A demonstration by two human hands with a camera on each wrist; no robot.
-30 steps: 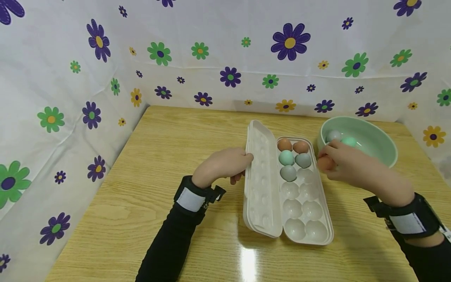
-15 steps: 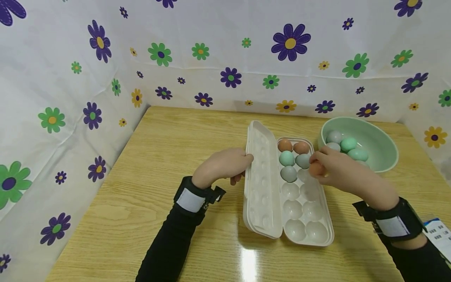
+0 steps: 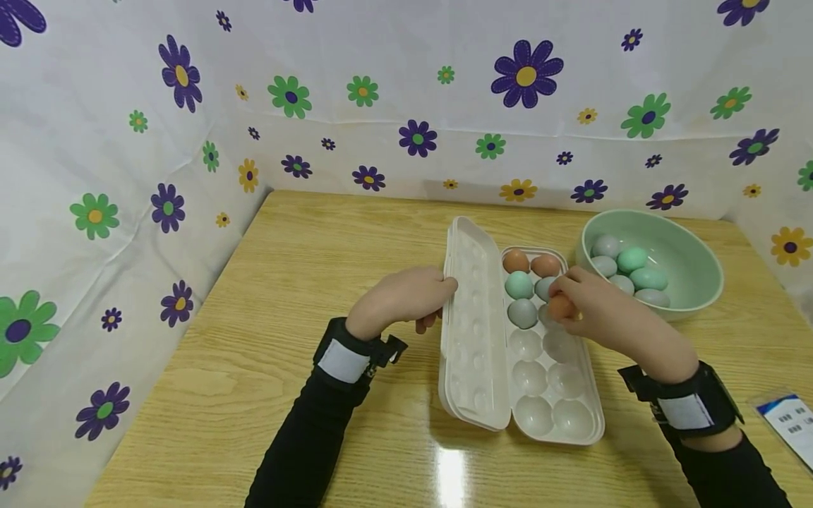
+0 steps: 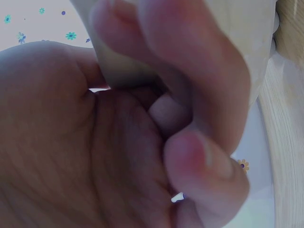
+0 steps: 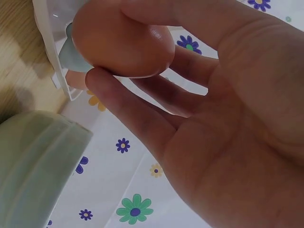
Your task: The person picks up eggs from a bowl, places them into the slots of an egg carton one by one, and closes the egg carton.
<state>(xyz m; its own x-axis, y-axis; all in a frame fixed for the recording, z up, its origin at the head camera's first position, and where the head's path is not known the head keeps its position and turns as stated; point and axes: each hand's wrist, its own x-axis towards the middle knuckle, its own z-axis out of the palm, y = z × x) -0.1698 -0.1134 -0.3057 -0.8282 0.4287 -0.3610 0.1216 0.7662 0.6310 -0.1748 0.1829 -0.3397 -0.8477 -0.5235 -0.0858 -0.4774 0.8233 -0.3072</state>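
Note:
My right hand (image 3: 603, 314) pinches a brown egg (image 5: 123, 38) between thumb and fingers. It is over the third row of a white egg carton (image 3: 587, 395), at the right-hand cup. In that carton, two brown eggs (image 3: 516, 261) fill the far row. A mint egg (image 3: 519, 285) and a grey-blue one, partly covered by my right fingers, come after them, then a grey egg (image 3: 522, 314) at the left of the third row. The nearer cups hold nothing. My left hand (image 3: 406, 293) grips the outer edge of the raised carton lid (image 3: 473, 331).
A pale green bowl (image 3: 699, 268) with several grey and mint eggs (image 3: 649, 278) stands at the back right. A printed card (image 3: 787, 423) lies at the table's right edge. Flower-patterned cloth (image 3: 381, 85) hangs behind and at the sides.
My right hand has carried the brown egg left from beside the bowl to over the carton, uncovering more eggs in the bowl. My left hand stays on the lid.

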